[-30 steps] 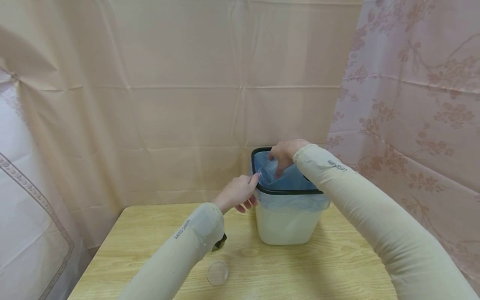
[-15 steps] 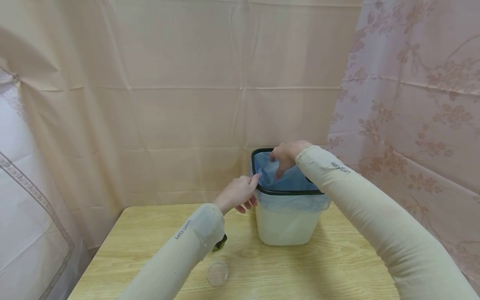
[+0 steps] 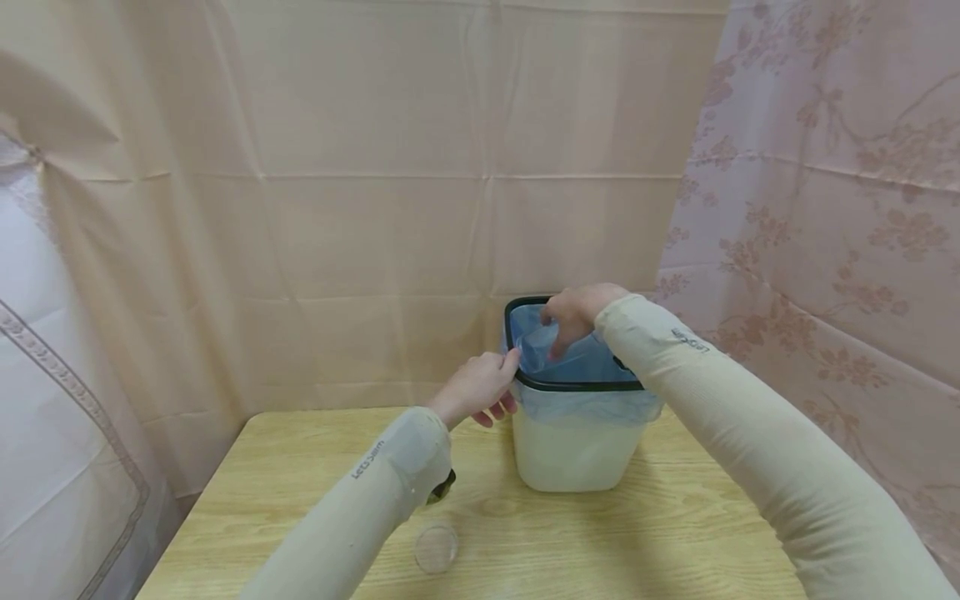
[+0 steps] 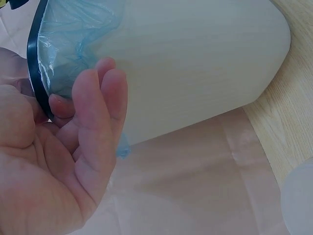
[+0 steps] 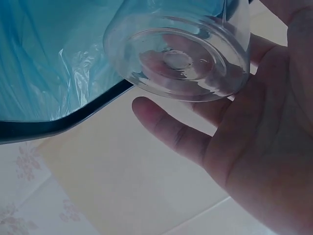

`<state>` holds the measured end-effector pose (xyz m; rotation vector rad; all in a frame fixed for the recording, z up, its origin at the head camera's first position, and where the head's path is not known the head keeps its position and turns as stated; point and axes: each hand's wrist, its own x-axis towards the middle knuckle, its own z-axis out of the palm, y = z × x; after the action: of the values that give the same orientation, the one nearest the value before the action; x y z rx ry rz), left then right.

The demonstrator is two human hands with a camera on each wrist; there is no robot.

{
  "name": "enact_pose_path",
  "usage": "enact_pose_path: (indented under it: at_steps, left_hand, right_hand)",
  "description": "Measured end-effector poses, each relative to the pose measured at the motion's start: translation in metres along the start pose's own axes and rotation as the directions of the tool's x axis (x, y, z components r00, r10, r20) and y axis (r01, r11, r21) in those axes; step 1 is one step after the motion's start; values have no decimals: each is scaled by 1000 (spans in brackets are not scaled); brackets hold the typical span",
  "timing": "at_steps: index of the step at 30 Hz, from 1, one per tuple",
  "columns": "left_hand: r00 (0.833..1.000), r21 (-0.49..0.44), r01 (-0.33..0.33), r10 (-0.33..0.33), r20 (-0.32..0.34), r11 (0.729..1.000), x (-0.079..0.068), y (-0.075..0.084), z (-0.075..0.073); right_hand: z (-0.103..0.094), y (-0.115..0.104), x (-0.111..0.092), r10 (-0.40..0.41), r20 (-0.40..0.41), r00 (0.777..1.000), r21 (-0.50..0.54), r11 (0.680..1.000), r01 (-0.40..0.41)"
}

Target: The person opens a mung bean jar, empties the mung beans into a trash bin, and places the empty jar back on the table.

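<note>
A cloth-screened corner; whether home or studio cannot be told. Creased beige cloth (image 3: 360, 233) hangs beyond the grip of the left hand (image 3: 476, 386), flower-patterned pink cloth (image 3: 840, 250) to its right, white cloth (image 3: 45, 483) to its left, a wood-grain table (image 3: 262, 467) below.

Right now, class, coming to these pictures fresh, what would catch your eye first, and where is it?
Probably the pale bin with its blue bag and dark rim, standing toward the back of the table. At its mouth, the right hand holds a clear cup, while the left hand grips the near left corner. A clear disc lies nearer the camera.
</note>
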<state>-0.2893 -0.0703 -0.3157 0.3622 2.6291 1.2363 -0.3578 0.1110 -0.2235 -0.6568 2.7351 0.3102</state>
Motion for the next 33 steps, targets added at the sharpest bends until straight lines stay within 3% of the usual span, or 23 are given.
enact_pose_path:
  at_steps: [10, 18, 33]
  left_hand:
    - [1000, -13, 8, -8, -4, 1000, -1, -1, 0]
    - [1000, -5, -3, 3, -5, 1000, -1, -1, -1]
    - [1000, 5, 2, -2, 0, 1000, 0, 1, 0]
  right_hand:
    - [2, 5, -1, -48, -24, 999, 28, 998, 49]
    - [6, 9, -3, -27, -36, 999, 55, 998, 29]
    - [12, 23, -8, -67, -94, 993, 115, 990, 78]
